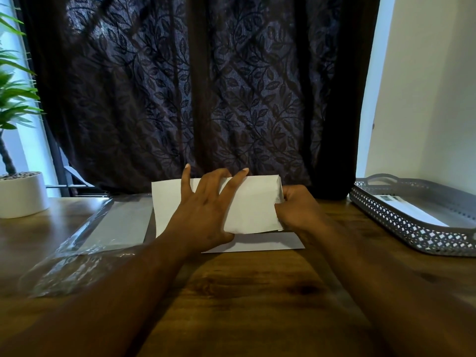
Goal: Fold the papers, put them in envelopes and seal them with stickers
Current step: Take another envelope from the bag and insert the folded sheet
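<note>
On the far middle of the wooden surface lies a white paper, partly folded: its right part is doubled over into a thick, softly rounded flap, while its left part still lies as a single layer towards the far left. The left hand rests on top of it with the fingers spread wide and nearly straight, pressing down across the fold; the thumb sits at the near lower corner of the flap. The right hand is at the paper's right end, with curled fingers pinching the folded edge there. Under the near edge of the paper, and touching it, a second flat white sheet lies on the surface; whether it is a sheet or an envelope cannot be told. Just to the left, a clear plastic sleeve holding pale sheets lies flat, its crinkled near end reaching towards the left forearm. At the right edge stands a grey perforated tray with a handle, and a white envelope lies inside it. At the far left stands a potted plant in a white pot. A dark curtain with a leaf pattern hangs behind the surface.
</note>
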